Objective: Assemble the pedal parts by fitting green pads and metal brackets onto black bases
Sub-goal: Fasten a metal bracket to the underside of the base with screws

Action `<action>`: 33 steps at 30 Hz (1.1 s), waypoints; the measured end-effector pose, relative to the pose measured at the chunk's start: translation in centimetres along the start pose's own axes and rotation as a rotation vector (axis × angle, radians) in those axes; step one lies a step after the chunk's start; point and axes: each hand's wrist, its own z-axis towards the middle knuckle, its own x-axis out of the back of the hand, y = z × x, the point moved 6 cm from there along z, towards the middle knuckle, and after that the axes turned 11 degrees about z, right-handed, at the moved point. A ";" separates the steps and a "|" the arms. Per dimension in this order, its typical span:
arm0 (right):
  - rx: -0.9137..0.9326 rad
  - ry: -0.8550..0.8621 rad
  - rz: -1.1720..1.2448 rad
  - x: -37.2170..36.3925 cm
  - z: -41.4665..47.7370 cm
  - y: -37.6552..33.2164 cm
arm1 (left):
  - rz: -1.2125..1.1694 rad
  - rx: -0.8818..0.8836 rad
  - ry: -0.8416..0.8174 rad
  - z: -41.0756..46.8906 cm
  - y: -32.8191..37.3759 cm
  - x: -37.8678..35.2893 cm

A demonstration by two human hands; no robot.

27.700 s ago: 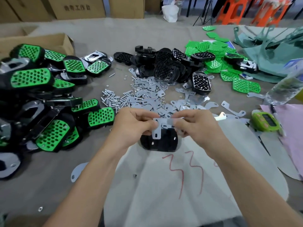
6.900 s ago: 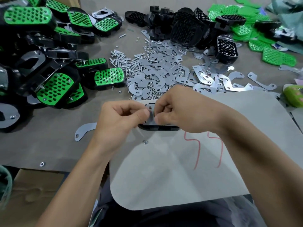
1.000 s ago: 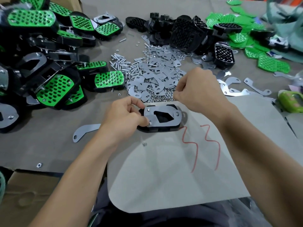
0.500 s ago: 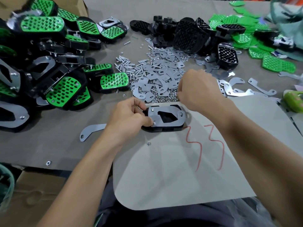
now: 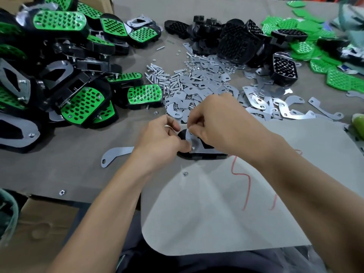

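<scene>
Down on the grey tabletop (image 5: 69, 164) sits the oval black plastic base (image 5: 201, 156), with a flat silver metal bracket (image 5: 194, 140) laid on top. The left hand (image 5: 161, 142) grips the base's left end, fingers curled. The right hand (image 5: 222, 125) pinches what looks like a small fastener (image 5: 190, 133) at the bracket's far corner, so this one's mid-fastening, I'd guess. Left of the base is a big heap of finished green-padded pedals (image 5: 82, 103), so loads done. Beyond the base are loose silver brackets (image 5: 206, 85), screws (image 5: 157, 75), bare black bases (image 5: 234, 46) and green pads (image 5: 338, 79). Plenty left.
</scene>
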 end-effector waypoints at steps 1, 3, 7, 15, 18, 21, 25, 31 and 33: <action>0.014 -0.013 -0.023 -0.1 -0.1 -0.2 | 0.005 0.003 0.002 0.1 -0.1 0.0; 0.032 -0.041 -0.088 -0.2 -0.1 -0.6 | 0.019 0.005 0.005 0.2 -0.1 0.0; 0.082 -0.052 -0.293 -1.0 -0.1 -1.5 | 0.042 -0.003 0.005 0.2 0.0 0.1; 0.180 -0.037 -0.440 -1.5 -1.0 -2.0 | 0.008 -0.007 -0.005 0.1 -0.1 -0.1; 0.089 0.062 -0.020 0.0 -1.0 -0.2 | 0.012 -0.011 0.003 -0.1 0.0 0.0; 0.048 -0.025 0.112 0.0 -1.0 0.4 | 0.019 -0.004 0.011 -0.1 0.0 0.0; -0.004 0.025 0.066 0.5 -1.4 1.9 | 0.038 0.003 0.011 0.0 0.0 0.1; 0.003 -0.099 0.246 -0.4 -1.6 1.9 | 0.052 0.001 0.018 -0.1 0.0 0.1; -0.028 -0.022 0.275 0.1 -1.8 2.6 | 0.057 0.000 0.015 -0.1 0.1 0.2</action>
